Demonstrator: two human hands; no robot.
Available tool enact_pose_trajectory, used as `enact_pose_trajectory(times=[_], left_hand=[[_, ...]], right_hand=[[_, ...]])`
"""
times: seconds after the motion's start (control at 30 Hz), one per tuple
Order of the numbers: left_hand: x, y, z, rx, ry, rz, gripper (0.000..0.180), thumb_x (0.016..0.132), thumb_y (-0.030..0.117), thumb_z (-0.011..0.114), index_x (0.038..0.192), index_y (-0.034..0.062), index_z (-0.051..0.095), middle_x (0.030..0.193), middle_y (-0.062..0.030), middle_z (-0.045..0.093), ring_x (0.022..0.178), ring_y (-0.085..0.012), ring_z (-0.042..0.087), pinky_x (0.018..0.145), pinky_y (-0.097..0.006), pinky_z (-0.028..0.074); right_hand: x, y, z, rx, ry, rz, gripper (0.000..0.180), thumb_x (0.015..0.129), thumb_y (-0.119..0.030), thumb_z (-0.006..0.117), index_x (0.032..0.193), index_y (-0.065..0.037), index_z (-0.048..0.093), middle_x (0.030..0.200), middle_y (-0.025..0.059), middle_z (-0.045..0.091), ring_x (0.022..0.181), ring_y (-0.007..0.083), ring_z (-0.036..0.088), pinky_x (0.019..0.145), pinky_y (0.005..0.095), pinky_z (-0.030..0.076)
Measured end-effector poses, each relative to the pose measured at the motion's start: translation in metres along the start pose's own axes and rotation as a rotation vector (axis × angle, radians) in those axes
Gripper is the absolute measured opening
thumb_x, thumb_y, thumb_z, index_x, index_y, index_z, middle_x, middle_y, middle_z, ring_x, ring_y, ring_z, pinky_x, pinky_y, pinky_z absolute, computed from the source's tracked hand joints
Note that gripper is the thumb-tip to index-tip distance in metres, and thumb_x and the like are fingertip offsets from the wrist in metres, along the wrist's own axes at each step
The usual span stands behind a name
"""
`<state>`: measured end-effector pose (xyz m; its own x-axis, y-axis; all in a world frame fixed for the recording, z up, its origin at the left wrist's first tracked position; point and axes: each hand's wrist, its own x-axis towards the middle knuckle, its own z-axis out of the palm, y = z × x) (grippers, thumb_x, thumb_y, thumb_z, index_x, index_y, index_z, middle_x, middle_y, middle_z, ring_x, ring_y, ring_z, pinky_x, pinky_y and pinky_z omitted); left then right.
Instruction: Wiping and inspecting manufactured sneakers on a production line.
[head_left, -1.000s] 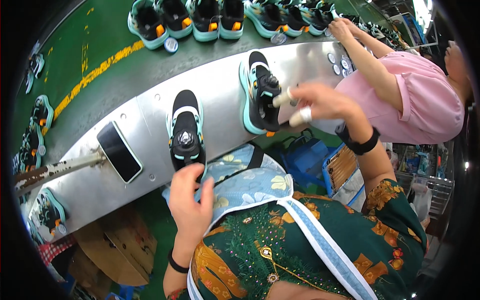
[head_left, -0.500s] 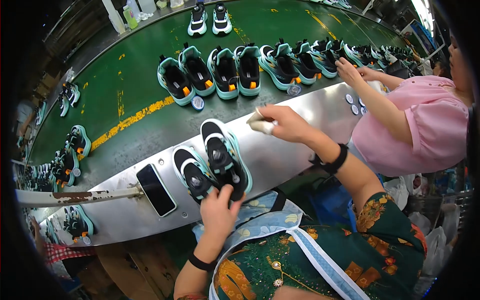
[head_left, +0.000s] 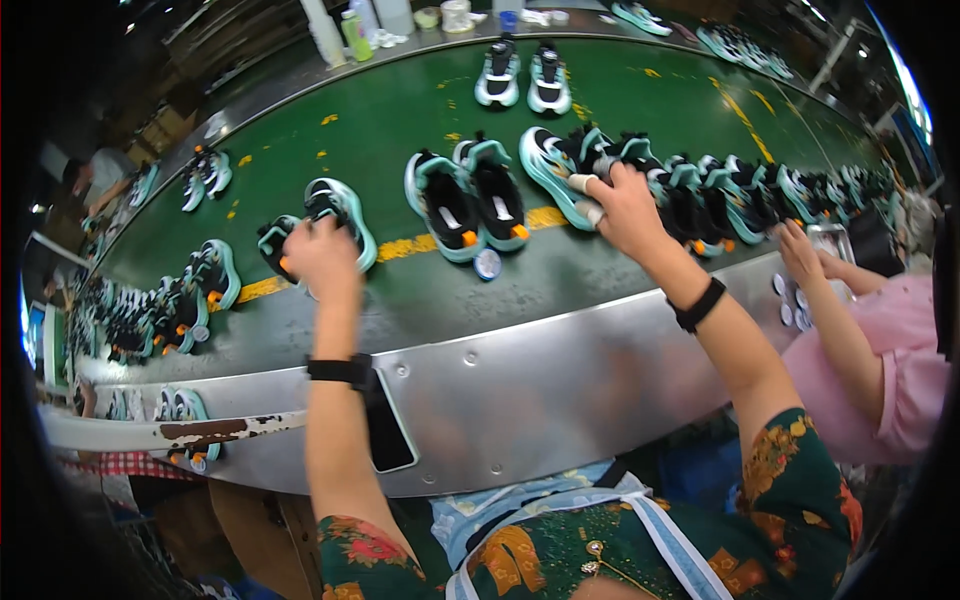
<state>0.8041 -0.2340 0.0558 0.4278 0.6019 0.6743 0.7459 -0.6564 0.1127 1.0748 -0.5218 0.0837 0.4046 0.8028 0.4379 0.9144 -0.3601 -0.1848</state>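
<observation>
My left hand [head_left: 325, 258], slightly blurred, is closed over the heel ends of a pair of black, white and mint sneakers on the green belt. Of that pair, the right sneaker [head_left: 352, 215] shows clearly; the left sneaker [head_left: 272, 243] is partly covered by my hand. Farther right, my right hand [head_left: 632, 212], with white covers on some fingertips, is closed on a tilted sneaker [head_left: 552, 178] of another pair; its fingers partly hide the shoes. Between my hands stands another pair of sneakers [head_left: 447, 205] with orange heel tabs and a round blue-white tag [head_left: 487, 264].
A metal ledge [head_left: 540, 375] runs along the green belt [head_left: 390, 110], with a phone [head_left: 390, 430] lying on it. A chipped white bar [head_left: 180, 432] crosses at left. More sneakers line both sides. A co-worker in pink [head_left: 850, 360] works at right.
My left hand has carried the pair of sneakers from the metal ledge onto the belt at left. My right hand has reached forward onto another pair. The view has shifted.
</observation>
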Motion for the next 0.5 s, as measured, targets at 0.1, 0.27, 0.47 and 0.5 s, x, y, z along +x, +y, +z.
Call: enact_pose_trajectory(times=[0.1,0.27,0.47,0.5], left_hand=[[-0.007,0.08,0.018,-0.561,-0.136,0.178,0.027,0.075,0.023,0.068,0.097,0.0065,0.068,0.093,-0.0122,0.065,0.097,-0.0321,0.057,0.081,-0.044,0.043],[-0.048,0.116,0.027,-0.439,-0.305,0.466,0.022,0.089,0.028,0.058,0.081,0.0096,0.066,0.082,-0.0097,0.062,0.083,-0.0276,0.056,0.077,-0.043,0.039],[-0.161,0.092,-0.166,-0.798,-0.641,0.311,0.037,0.069,0.036,0.078,0.078,0.006,0.057,0.083,-0.0138,0.054,0.089,-0.0368,0.047,0.078,-0.045,0.04],[-0.185,0.092,-0.186,-0.757,-0.663,0.291,0.035,0.069,0.033,0.077,0.081,0.0057,0.059,0.087,-0.0139,0.055,0.092,-0.0378,0.048,0.079,-0.045,0.041]], right_hand=[[0.02,-0.052,0.007,0.297,-0.346,0.047,0.047,0.078,-0.03,0.072,0.122,-0.023,0.056,0.094,0.0131,0.055,0.087,0.0349,0.059,0.074,0.0442,0.048],[0.013,-0.065,0.045,0.316,-0.362,0.054,0.031,0.078,-0.032,0.07,0.097,-0.01,0.062,0.081,0.0166,0.062,0.079,0.0371,0.061,0.068,0.0454,0.047],[-0.13,-0.113,-0.082,0.411,-0.563,0.035,0.032,0.078,-0.039,0.071,0.086,-0.009,0.064,0.069,0.0145,0.062,0.064,0.0351,0.062,0.057,0.042,0.048],[-0.156,-0.125,-0.096,0.438,-0.545,0.008,0.033,0.077,-0.04,0.071,0.086,-0.009,0.064,0.069,0.014,0.062,0.063,0.0349,0.062,0.057,0.0415,0.049]])
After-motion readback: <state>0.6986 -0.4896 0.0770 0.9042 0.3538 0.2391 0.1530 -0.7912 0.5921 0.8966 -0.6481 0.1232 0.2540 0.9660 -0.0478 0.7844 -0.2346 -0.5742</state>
